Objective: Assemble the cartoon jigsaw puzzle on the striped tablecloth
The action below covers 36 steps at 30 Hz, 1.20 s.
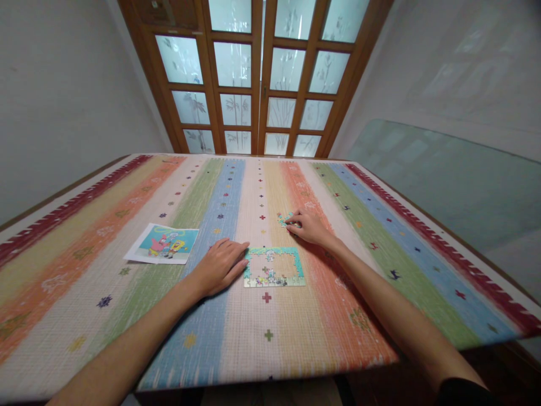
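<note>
A partly built jigsaw puzzle (274, 267) with a teal border frame and an unfilled middle lies on the striped tablecloth (236, 338). My left hand (220, 264) rests flat beside the puzzle's left edge, fingers stretched out and touching it. My right hand (307, 226) lies just beyond the puzzle's far right corner, fingertips pressed on a small heap of loose puzzle pieces (285, 219). Whether it pinches a piece is hidden by the fingers.
A cartoon reference picture (163, 243) lies on the cloth to the left of the hands. Wooden doors with frosted glass panes (262, 79) stand beyond the table's far edge. A glass pane (456, 180) leans against the right wall.
</note>
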Motion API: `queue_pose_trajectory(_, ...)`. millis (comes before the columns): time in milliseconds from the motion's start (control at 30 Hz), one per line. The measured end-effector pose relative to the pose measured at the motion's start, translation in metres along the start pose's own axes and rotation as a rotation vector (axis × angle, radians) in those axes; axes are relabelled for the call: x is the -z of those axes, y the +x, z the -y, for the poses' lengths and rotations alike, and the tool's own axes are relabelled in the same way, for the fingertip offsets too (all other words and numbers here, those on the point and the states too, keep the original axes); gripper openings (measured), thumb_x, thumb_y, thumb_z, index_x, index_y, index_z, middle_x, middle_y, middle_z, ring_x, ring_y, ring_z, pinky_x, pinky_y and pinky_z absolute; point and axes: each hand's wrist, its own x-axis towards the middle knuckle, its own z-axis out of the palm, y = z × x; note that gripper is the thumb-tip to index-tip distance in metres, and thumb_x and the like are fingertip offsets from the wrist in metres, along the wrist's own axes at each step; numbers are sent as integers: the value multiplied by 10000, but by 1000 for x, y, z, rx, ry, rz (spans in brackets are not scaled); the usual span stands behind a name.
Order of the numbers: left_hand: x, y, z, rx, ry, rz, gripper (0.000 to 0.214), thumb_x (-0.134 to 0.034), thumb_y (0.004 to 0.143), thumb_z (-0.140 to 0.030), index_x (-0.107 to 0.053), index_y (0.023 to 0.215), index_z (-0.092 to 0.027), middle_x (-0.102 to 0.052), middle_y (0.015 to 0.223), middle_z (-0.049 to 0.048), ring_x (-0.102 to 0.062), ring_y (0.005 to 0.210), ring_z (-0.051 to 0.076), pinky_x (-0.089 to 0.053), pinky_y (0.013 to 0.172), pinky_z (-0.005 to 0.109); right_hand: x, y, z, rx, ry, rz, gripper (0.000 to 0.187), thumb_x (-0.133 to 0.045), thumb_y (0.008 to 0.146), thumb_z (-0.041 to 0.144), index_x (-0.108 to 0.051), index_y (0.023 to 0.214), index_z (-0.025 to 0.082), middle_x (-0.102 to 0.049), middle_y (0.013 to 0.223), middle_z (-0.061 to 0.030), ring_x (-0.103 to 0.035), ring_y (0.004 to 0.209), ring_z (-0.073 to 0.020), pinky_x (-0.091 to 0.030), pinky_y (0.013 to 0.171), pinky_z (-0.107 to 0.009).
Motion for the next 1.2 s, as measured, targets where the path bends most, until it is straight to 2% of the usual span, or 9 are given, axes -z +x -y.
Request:
queue_pose_trajectory(433,0,1,0,-1,-12,-5,400,-384,1086,-380,-482,1422,-186,-695,1226,118,-644,1126,278,-442,1088,544,3,11,-1,-51,70,65,69,-682,804,135,-728,757,155,-700,865,-79,-594,795,-195,-440,749,-305)
queue_pose_trajectory(700,1,0,-1,4,-7,1,406,-371,1091,-394,-478,1422,-184,-693,1234,124,-648,1125,277,-438,1092,536,6,12,6,-19,12,77,135,-656,857,196,-773,789,180,-724,883,-107,-622,846,-235,-449,786,-344)
queue_pose_trajectory(800,1,1,-1,4,3,3,406,-363,1094,-398,-481,1412,-174,-690,1240,131,-645,1133,278,-437,1093,530,5,12,9,-19,-22,79,119,-674,843,202,-789,840,172,-735,916,-118,-629,870,-242,-452,802,-349)
queue_pose_trajectory(933,0,0,0,8,-2,4,408,-367,1092,-402,-479,1419,-186,-689,1245,128,-642,1139,279,-440,1090,532,5,15,11,-16,-24,86,103,-675,821,186,-774,803,160,-741,900,-112,-637,883,-239,-457,815,-346)
queue_pose_trajectory(1067,1,0,0,9,-9,10,408,-370,1091,-402,-472,1423,-188,-686,1252,134,-639,1144,283,-439,1089,537,8,19,12,-68,34,107,37,-695,764,153,-730,764,167,-732,836,-77,-635,784,-206,-460,734,-311)
queue_pose_trajectory(1200,2,1,-1,11,-21,10,405,-380,1086,-400,-475,1427,-201,-688,1246,126,-642,1128,281,-445,1082,539,12,19,16,-131,178,171,57,-659,760,115,-679,757,169,-697,736,-37,-596,648,-155,-431,619,-262)
